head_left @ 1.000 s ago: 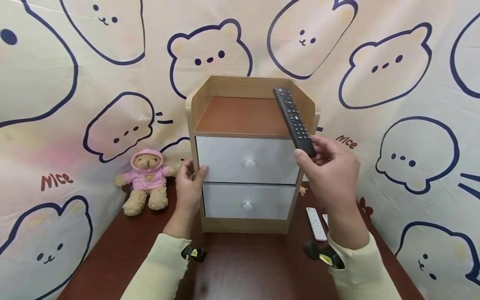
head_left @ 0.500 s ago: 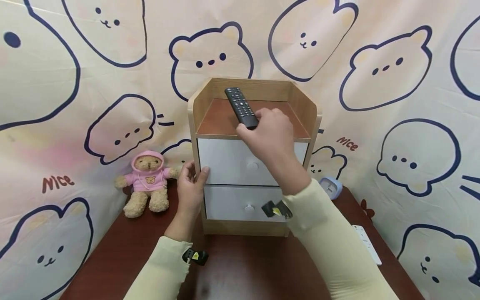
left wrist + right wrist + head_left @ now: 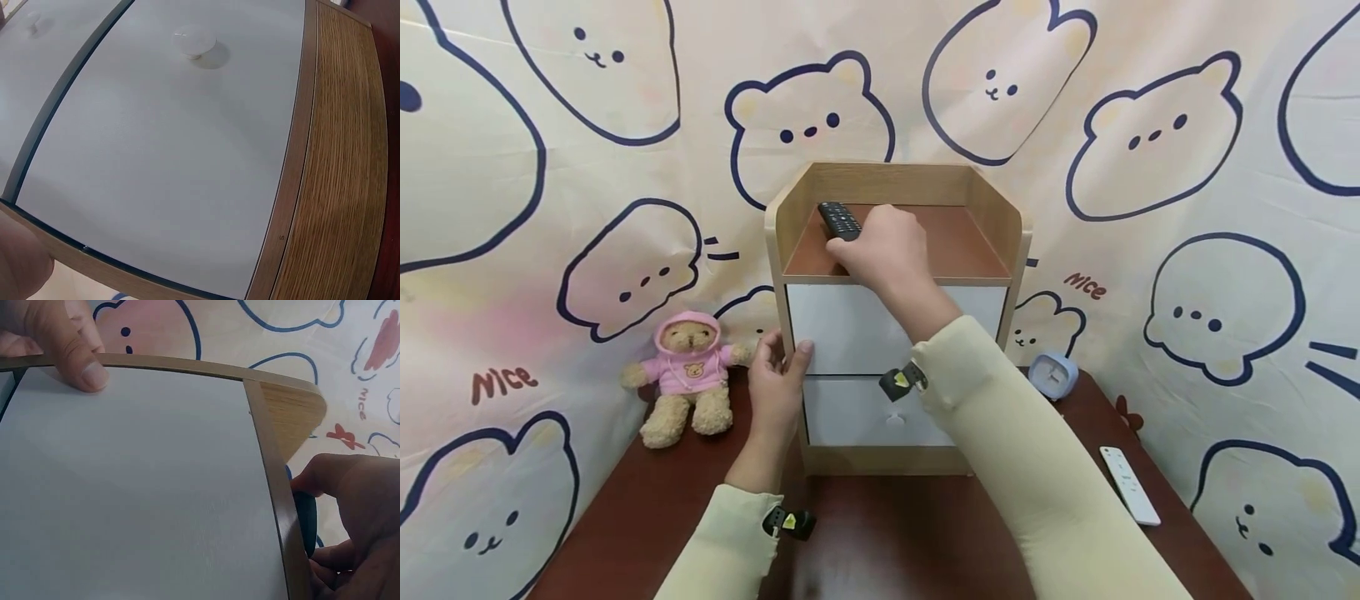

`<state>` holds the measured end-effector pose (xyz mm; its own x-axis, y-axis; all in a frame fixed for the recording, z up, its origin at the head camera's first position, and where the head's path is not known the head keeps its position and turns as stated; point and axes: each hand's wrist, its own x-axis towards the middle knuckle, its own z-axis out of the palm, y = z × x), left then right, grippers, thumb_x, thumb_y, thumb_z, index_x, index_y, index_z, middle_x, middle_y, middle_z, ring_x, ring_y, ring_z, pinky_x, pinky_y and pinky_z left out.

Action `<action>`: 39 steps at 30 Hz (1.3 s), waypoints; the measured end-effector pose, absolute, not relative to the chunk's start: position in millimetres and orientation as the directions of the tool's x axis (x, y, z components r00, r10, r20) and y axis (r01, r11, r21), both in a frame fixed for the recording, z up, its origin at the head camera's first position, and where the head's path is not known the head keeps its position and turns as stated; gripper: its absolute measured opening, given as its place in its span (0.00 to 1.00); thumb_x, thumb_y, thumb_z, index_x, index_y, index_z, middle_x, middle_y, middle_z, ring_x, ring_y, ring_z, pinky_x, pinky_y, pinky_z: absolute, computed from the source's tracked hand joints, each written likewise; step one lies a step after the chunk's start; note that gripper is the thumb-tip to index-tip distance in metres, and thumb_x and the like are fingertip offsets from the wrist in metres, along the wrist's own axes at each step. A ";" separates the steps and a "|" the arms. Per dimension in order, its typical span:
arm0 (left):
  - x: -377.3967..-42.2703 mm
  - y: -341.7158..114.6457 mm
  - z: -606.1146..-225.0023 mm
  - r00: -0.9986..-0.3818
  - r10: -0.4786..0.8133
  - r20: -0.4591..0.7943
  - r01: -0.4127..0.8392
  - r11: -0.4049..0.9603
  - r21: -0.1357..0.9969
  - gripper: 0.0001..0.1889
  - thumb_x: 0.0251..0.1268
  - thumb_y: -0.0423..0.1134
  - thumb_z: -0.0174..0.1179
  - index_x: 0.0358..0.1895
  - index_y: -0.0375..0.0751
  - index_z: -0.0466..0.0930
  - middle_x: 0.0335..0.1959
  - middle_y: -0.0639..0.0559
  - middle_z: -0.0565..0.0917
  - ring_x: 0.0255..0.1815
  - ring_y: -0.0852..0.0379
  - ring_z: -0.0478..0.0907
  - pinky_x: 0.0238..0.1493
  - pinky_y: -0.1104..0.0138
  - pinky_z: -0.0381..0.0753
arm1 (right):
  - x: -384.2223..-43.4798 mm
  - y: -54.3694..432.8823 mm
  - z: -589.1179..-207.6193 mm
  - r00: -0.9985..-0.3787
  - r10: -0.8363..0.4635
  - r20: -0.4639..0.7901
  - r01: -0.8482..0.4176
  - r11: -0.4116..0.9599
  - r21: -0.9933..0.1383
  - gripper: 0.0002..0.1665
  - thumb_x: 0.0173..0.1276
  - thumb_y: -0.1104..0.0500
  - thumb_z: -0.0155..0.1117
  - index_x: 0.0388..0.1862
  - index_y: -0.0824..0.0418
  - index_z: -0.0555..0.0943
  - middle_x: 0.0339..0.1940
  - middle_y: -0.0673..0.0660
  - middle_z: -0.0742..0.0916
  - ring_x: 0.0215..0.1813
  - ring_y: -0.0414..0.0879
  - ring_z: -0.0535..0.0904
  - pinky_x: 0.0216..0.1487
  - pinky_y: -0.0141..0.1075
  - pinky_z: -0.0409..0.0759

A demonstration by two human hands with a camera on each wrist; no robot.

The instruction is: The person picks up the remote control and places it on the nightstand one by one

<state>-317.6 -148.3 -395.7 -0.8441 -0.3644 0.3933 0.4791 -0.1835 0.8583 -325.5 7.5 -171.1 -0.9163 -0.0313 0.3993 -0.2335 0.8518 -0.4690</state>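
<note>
My right hand (image 3: 891,250) grips the near end of a black remote control (image 3: 839,221) at the left part of the cabinet's brown top shelf (image 3: 943,242). Whether the remote touches the shelf I cannot tell. In the right wrist view, thumb and fingers of that hand (image 3: 350,512) pinch the remote's dark end (image 3: 306,522) just past the shelf edge. My left hand (image 3: 777,383) holds the left side of the small wooden cabinet (image 3: 880,458), its thumb on the front edge by the upper white drawer (image 3: 835,333). Both drawers are closed; my right arm covers the upper knob.
A teddy bear in a pink hoodie (image 3: 692,371) sits left of the cabinet. To the right stand a light blue clock (image 3: 1052,376) and a white remote (image 3: 1129,485) on the dark red table (image 3: 880,533). Raised wooden panels border the shelf's sides and back.
My right hand has carried the black remote from the cabinet's right side leftward, then lower onto or just over the shelf. The left hand keeps its hold on the cabinet side.
</note>
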 end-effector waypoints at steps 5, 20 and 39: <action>-316.2 -147.9 -395.6 -0.840 -0.373 0.394 0.477 -0.162 0.864 0.21 0.76 0.34 0.70 0.67 0.37 0.77 0.55 0.54 0.82 0.61 0.57 0.78 0.60 0.73 0.79 | -333.4 -9.3 -170.5 -0.906 -0.063 0.419 -0.258 0.867 -0.427 0.24 0.72 0.38 0.71 0.42 0.58 0.84 0.35 0.54 0.86 0.38 0.47 0.83 0.32 0.35 0.77; -316.7 -147.5 -398.7 -0.849 -0.358 0.389 0.462 -0.143 0.876 0.23 0.78 0.38 0.70 0.69 0.41 0.75 0.59 0.52 0.79 0.64 0.55 0.76 0.65 0.74 0.78 | -344.6 -26.3 -179.4 -0.891 -0.090 0.444 -0.255 0.910 -0.326 0.27 0.73 0.32 0.71 0.42 0.54 0.85 0.35 0.50 0.87 0.39 0.45 0.83 0.35 0.35 0.80; -317.1 -146.6 -396.8 -0.839 -0.368 0.401 0.480 -0.155 0.863 0.22 0.78 0.35 0.69 0.69 0.39 0.75 0.57 0.54 0.81 0.63 0.57 0.76 0.63 0.72 0.77 | -324.8 -18.3 -183.1 -0.880 -0.143 0.453 -0.291 0.916 -0.275 0.37 0.76 0.29 0.65 0.60 0.60 0.85 0.50 0.53 0.86 0.47 0.45 0.80 0.45 0.36 0.83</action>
<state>-317.1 -146.6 -396.8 -0.8392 -0.3678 0.4005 0.4801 -0.1553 0.8634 -324.8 -18.3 -183.1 -0.8801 -0.1435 0.4526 -0.2907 0.9165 -0.2748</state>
